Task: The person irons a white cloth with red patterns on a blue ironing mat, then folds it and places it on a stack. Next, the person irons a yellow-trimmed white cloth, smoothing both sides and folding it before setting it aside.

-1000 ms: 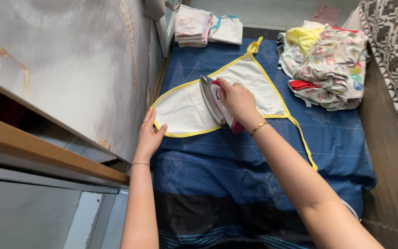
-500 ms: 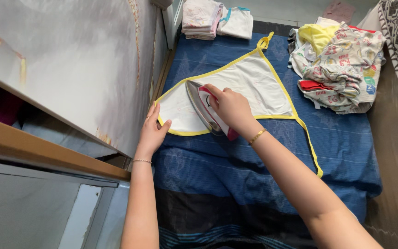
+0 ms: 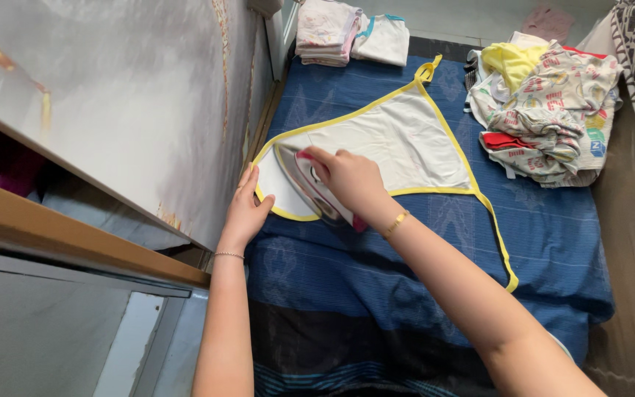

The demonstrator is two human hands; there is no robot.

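change: iron [image 3: 310, 187] has slid w/ right hand [image 3: 347, 179] toward the cloth's left end vs 1 s ago; most of it looks pressed.
hands: right closed round iron handle; left hand [image 3: 244, 213] flat, open, pinning hem.
cloth: white yellow-edged cloth [image 3: 398, 140] on blue blanket [image 3: 553, 228].
labels: none legible; printed clothes pile [image 3: 553, 110] right, folded stack [image 3: 332, 33] top.

Shiny metal-soled iron [image 3: 304, 187], matt white cloth [image 3: 391, 143] — blue woven blanket [image 3: 545, 228]
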